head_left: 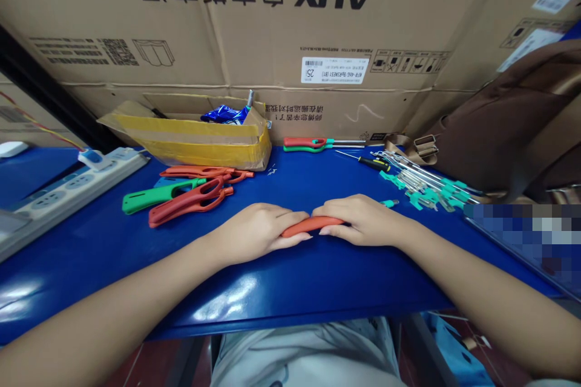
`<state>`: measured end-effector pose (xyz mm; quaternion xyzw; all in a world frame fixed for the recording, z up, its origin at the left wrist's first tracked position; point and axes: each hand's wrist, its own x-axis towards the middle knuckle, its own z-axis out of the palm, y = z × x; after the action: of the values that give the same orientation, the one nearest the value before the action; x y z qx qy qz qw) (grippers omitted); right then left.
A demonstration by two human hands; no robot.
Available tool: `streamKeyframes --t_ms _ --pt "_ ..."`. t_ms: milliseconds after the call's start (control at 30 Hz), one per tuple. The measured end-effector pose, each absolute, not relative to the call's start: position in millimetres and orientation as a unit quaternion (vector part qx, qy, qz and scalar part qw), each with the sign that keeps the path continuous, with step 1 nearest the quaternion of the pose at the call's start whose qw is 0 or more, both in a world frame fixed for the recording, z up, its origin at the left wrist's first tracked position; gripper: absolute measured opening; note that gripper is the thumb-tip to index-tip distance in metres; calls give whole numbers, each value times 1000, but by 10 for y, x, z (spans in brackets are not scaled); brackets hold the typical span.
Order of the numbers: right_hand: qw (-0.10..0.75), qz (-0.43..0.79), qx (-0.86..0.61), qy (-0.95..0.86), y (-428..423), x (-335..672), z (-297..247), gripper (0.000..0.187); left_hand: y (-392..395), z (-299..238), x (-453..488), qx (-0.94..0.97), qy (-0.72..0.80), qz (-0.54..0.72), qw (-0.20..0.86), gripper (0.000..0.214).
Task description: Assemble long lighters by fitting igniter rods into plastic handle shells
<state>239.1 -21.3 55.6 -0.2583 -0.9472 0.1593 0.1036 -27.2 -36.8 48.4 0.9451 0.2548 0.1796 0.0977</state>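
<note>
Over the middle of the blue tabletop, both hands grip one orange lighter casing [313, 225]. My left hand [258, 230] closes round its left end, thumb beneath. On the right end, my right hand [363, 221] pinches it between thumb and fingers, which hide much of that end. A teal-tipped part [389, 203] shows just behind the right hand. Loose handle casings lie to the left: a green one [157, 195], a red-orange one [190, 201] and another orange one [200, 172]. Metal lighter rods with teal pieces [422, 181] are heaped to the right.
A yellow-taped carton [200, 142] holds a blue packet. Lighters with metal rods [308, 144] lie at the back, near a black-yellow screwdriver [373, 163]. A power strip [68, 193] runs along the left; a brown bag [512, 121] stands right. Large cardboard [254, 36] walls the back.
</note>
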Motion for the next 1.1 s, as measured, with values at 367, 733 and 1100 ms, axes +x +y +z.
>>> streamKeyframes --t_ms 367,733,1100 --pt "-12 33 -388 -921 -143 2463 632 23 -240 496 -350 940 282 166 95 41" --pt "-43 -40 -376 -925 -141 2429 547 23 -287 472 -259 930 315 141 130 32" --pt "5 -88 -335 -938 -158 2321 544 28 -254 433 -288 929 324 153 88 32"
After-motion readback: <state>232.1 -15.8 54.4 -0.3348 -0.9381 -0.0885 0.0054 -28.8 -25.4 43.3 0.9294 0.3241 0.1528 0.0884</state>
